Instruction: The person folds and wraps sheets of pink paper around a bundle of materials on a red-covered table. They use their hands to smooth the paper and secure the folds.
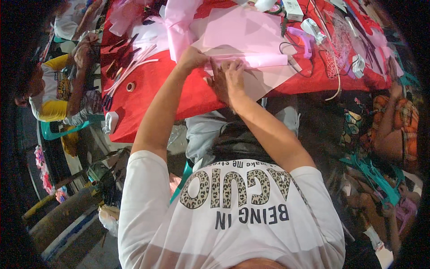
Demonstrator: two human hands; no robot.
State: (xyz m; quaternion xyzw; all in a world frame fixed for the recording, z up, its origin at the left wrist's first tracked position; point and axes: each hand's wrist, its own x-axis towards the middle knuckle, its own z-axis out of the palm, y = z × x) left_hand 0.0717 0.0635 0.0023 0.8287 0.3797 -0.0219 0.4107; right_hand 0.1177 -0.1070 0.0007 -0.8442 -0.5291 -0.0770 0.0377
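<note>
A large sheet of pink paper lies on the table's red cloth, its near edge turned over into a long folded strip. My left hand pinches the left end of that strip. My right hand is just beside it, fingers closed on the paper's near edge and pressing the fold down. Both forearms reach up from my white printed shirt at the lower edge.
On the cloth lie white sticks, a small tape roll, a purple glue gun, a white box, mesh netting and more pink paper. A seated person is at left, another at right.
</note>
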